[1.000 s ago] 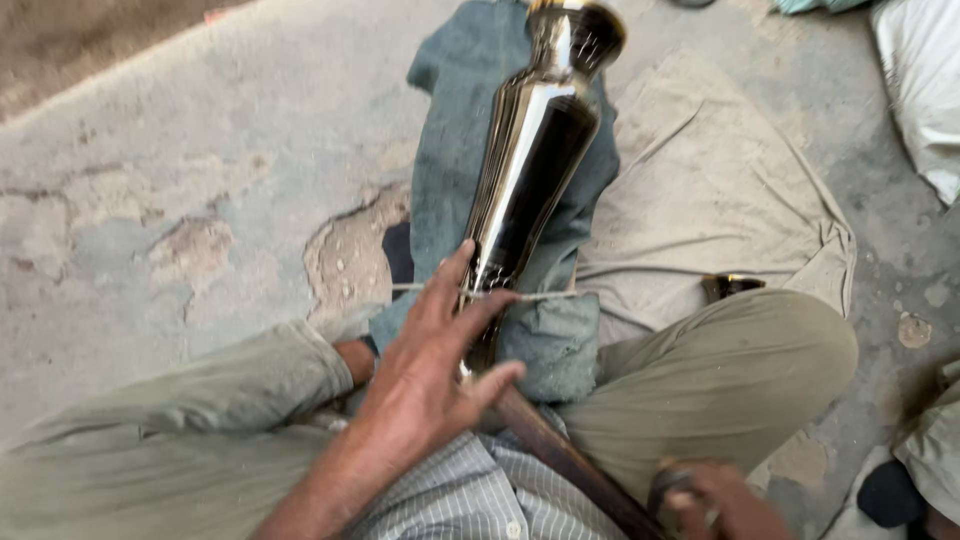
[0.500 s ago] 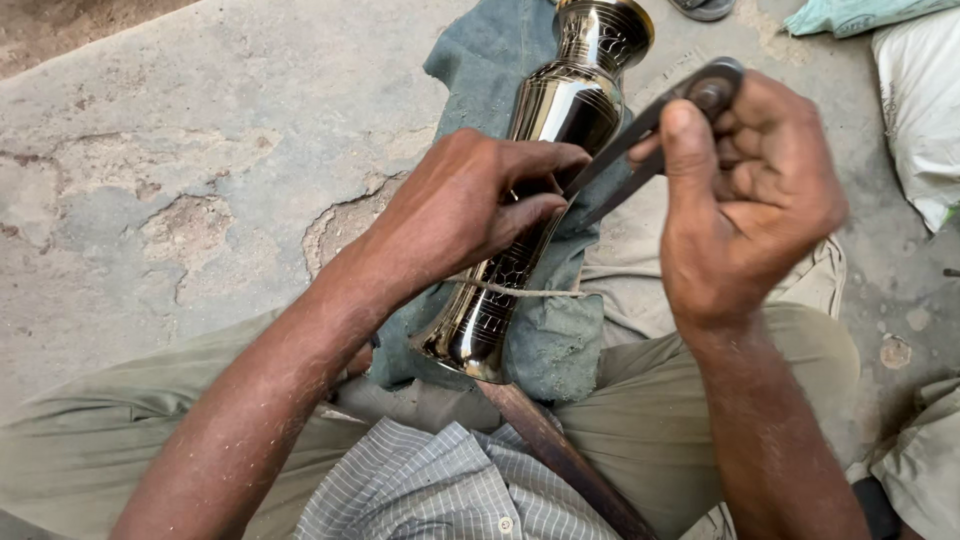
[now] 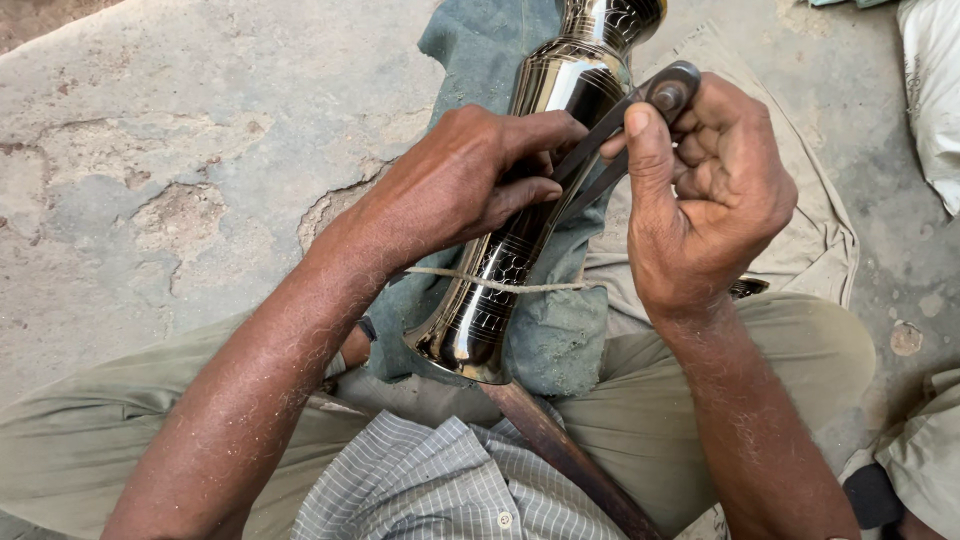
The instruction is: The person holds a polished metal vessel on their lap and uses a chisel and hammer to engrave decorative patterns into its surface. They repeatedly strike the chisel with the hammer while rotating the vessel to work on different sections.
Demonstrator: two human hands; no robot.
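Observation:
A tall shiny metal vase point(image 3: 520, 240) with engraved patterns lies tilted across my lap, its wide base toward me. My left hand point(image 3: 460, 185) is wrapped over the middle of the vase and its fingers touch the tips of a metal divider tool point(image 3: 625, 125). My right hand point(image 3: 705, 190) grips the divider near its round hinge, thumb pressed on one leg. A thin string point(image 3: 470, 280) is tied round the vase's lower part. A blue-grey cloth point(image 3: 545, 320) lies under the vase.
I sit on cracked concrete ground point(image 3: 170, 170) in olive trousers point(image 3: 650, 420). A brown wooden stick point(image 3: 560, 455) runs under the vase base. A beige cloth point(image 3: 810, 240) lies at right, a white sack point(image 3: 935, 90) at the far right edge.
My right hand came up from my lap with the divider and brought it to the vase. My left hand moved up the vase from near its base to its middle.

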